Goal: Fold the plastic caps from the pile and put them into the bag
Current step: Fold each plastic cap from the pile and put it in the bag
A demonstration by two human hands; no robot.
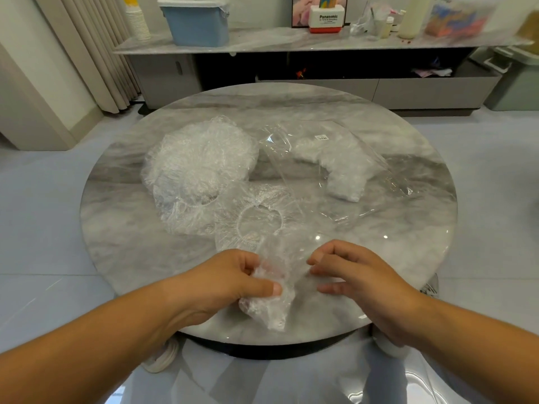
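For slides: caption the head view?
Left hand and right hand grip a plastic cap; pile and bag lie beyond on table.

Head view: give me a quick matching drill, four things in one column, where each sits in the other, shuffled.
Things:
1 pile of caps
2 clear bag
3 crumpled cap
4 blue box

Places:
A on the back shelf
B gripped by the left hand
C left part of the table
D right part of the table

Pairs: 1-C, 2-D, 3-B, 4-A.
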